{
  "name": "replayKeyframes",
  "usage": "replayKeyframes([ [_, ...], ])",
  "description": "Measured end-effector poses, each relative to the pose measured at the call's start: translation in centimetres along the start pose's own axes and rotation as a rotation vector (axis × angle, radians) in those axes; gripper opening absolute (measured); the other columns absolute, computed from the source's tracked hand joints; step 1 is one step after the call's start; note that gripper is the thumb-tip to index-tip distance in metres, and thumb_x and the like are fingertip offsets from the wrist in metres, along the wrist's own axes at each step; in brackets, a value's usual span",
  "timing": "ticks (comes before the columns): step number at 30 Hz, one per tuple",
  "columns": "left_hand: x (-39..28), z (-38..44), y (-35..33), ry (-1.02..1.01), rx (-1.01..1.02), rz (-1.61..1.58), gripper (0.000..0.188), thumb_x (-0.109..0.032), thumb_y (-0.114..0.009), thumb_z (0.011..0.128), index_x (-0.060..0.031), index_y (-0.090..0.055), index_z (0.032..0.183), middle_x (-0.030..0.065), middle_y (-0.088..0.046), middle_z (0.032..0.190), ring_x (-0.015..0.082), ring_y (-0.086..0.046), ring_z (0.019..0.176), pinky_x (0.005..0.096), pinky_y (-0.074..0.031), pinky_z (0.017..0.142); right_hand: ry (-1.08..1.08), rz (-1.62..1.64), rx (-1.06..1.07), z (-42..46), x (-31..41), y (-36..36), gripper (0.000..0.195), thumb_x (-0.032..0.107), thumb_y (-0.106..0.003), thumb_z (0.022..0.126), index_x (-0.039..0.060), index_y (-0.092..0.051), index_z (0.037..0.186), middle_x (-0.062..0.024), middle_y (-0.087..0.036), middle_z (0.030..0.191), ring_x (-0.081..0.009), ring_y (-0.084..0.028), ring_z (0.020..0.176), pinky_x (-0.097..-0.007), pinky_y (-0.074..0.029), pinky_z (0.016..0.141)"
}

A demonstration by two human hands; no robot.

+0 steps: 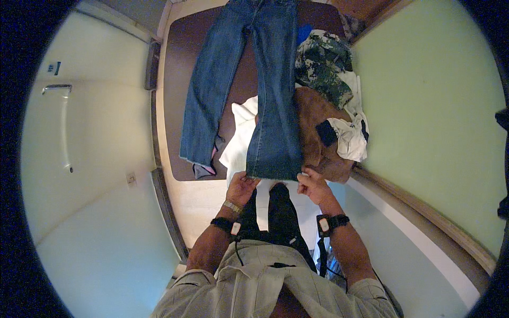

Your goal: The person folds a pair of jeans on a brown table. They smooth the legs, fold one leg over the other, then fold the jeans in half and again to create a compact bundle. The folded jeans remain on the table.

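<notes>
A pair of blue jeans (276,107) lies spread lengthwise on a dark brown table-like surface (195,71), waist at the far end and legs towards me. My left hand (241,187) pinches the left corner of the hem of the right-side leg. At that hem's other corner, my right hand (313,185) grips the denim. The left-side leg lies apart, angled outward. Beneath the jeans are a white cloth (240,133) and, to the right, a brown garment (316,115). A grey and pink item (204,170) shows partly under the left-side hem.
On the right lie a camouflage garment (324,59) and a white garment with dark trim (350,137). A pale green wall (429,87) with a wooden ledge (421,210) bounds the right side. To the left stands a pale door (99,107) with a metal handle (57,87).
</notes>
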State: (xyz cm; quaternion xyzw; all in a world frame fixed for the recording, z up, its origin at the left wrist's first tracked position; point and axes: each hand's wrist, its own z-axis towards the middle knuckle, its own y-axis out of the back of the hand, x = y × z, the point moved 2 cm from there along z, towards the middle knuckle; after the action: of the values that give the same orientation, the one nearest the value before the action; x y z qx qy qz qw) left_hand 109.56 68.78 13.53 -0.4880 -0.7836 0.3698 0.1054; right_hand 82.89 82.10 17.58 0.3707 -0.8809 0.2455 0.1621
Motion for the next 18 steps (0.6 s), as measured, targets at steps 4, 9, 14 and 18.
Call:
replayKeyframes([
  [4, -2.1, 0.1, 0.8, -0.08, -0.014, -0.135, 0.009, -0.015, -0.067, 0.093, -0.0064, -0.07, 0.093, 0.0114, -0.076, 0.111, 0.0271, -0.07, 0.109, 0.0489, -0.052, 0.105, 0.026, -0.069, 0.081, 0.3, -0.2, -0.9, 0.039, 0.025, -0.075, 0.094, 0.0061, -0.059, 0.124, -0.0029, -0.062, 0.08, -0.0142, -0.061, 0.064, -0.031, -0.056, 0.064],
  [9, -3.8, -2.3, 0.6, -0.125, 0.104, -0.22, 0.011, -0.014, -0.066, 0.092, -0.0067, -0.072, 0.097, 0.0127, -0.077, 0.112, 0.0282, -0.07, 0.111, 0.051, -0.051, 0.106, 0.023, -0.071, 0.119, 0.5, -1.2, -2.2, 0.025, 0.023, -0.071, 0.098, 0.0086, -0.064, 0.117, 0.0008, -0.062, 0.081, -0.011, -0.061, 0.065, -0.0315, -0.057, 0.066],
  [14, -4.4, -3.2, 0.4, -0.125, -0.078, -0.166, 0.015, -0.018, -0.064, 0.094, -0.0062, -0.072, 0.092, 0.0136, -0.077, 0.111, 0.0293, -0.072, 0.107, 0.0533, -0.053, 0.104, -0.062, -0.031, 0.115, 2.2, -3.5, -2.7, 0.024, 0.028, -0.072, 0.098, 0.011, -0.062, 0.112, -0.0001, -0.064, 0.085, -0.0133, -0.065, 0.073, -0.0345, -0.059, 0.071],
  [18, -5.2, -4.0, 3.2, -0.13, -0.144, -0.22, 0.017, -0.021, -0.066, 0.094, -0.0074, -0.07, 0.085, 0.0101, -0.076, 0.092, 0.028, -0.072, 0.092, 0.0564, -0.055, 0.1, -0.155, 0.247, 0.14, 2.9, -4.8, -4.7, 0.039, 0.03, -0.072, 0.098, 0.0122, -0.055, 0.128, -0.0045, -0.065, 0.101, -0.0193, -0.067, 0.089, -0.04, -0.059, 0.079],
])
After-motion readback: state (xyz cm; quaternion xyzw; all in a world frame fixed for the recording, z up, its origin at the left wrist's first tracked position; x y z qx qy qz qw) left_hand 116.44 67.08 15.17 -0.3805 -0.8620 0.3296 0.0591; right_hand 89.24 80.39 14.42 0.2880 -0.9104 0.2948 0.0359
